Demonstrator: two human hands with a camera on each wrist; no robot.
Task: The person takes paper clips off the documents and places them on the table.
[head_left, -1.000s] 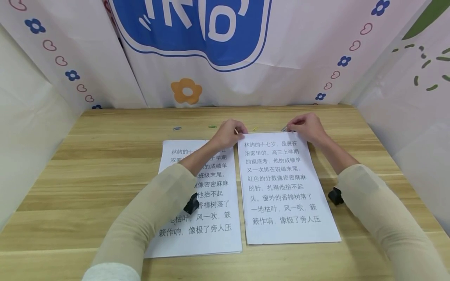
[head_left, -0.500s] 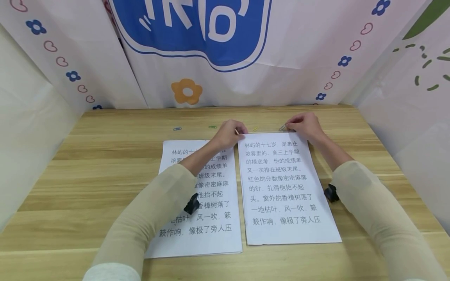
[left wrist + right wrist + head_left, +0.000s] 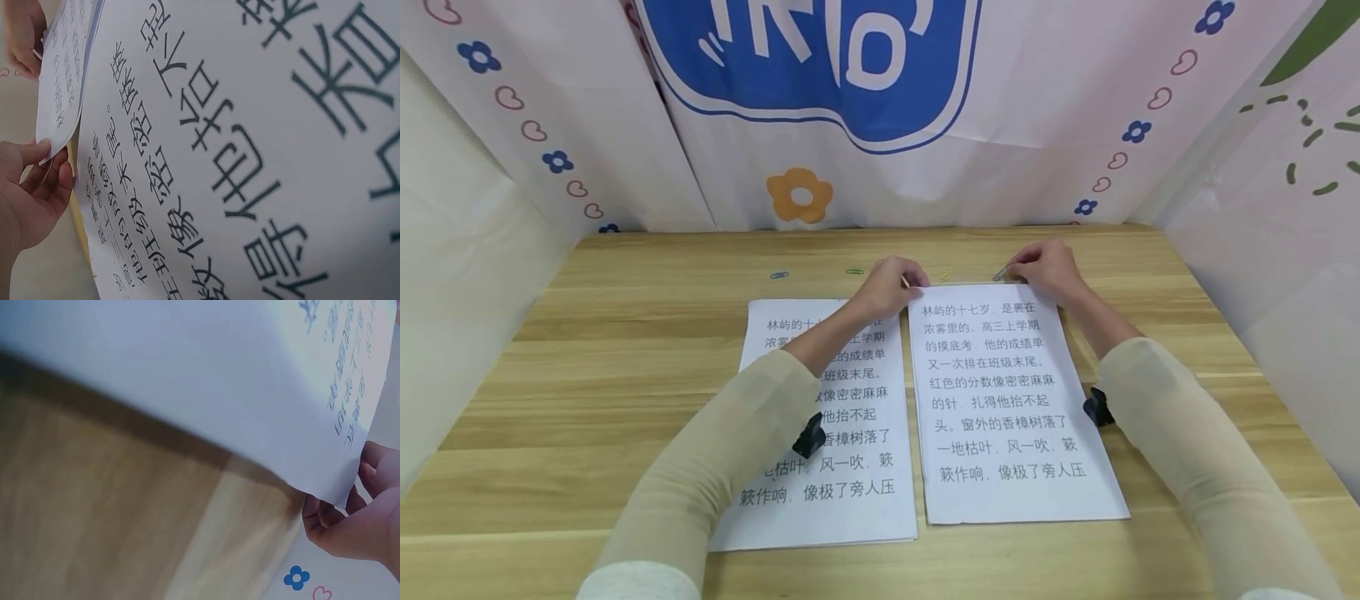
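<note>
Two stacks of printed paper lie side by side. My left hand [image 3: 887,287] pinches the top left corner of the right stack [image 3: 1011,400] between thumb and fingers; the left wrist view shows this corner [image 3: 53,147] lifted a little. At that stack's top edge, near its right corner, my right hand [image 3: 1051,271] holds a silver paper clip [image 3: 999,273] at its fingertips. The right wrist view shows the right hand [image 3: 362,515] around the paper's corner, with the clip hidden there. My left forearm covers part of the left stack [image 3: 842,521].
Behind the papers lie a blue paper clip [image 3: 779,275], a green paper clip [image 3: 854,271] and a yellow paper clip [image 3: 946,275]. The wooden table [image 3: 587,375] meets a printed backdrop [image 3: 925,187] at its far edge.
My right hand and forearm have shifted slightly left along the top edge, with the silver paper clip at the fingertips. The left hand has stayed at its corner.
</note>
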